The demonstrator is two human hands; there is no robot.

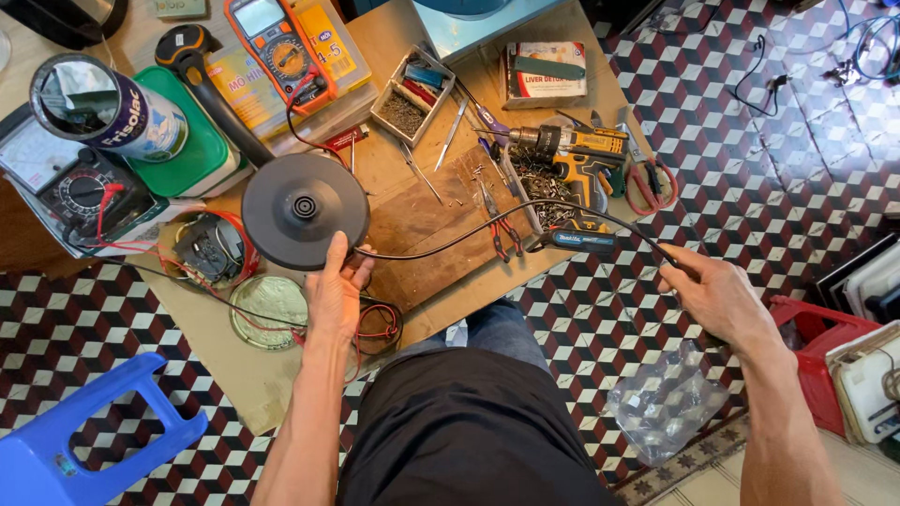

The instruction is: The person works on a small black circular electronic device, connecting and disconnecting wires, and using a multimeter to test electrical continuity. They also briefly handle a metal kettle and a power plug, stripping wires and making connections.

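Round kettle base held flat on the desk, its cord drawn out to the side.

The left hand (336, 286) is pressed on the black base (305, 211); the black cord (487, 227) is pinched in the right hand's (717, 295) closed grip. Pliers (502, 230) and a cordless drill (577, 159) lie beyond, untouched.

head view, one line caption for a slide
Left hand steadies a round black kettle base while the right hand pulls its cord taut.
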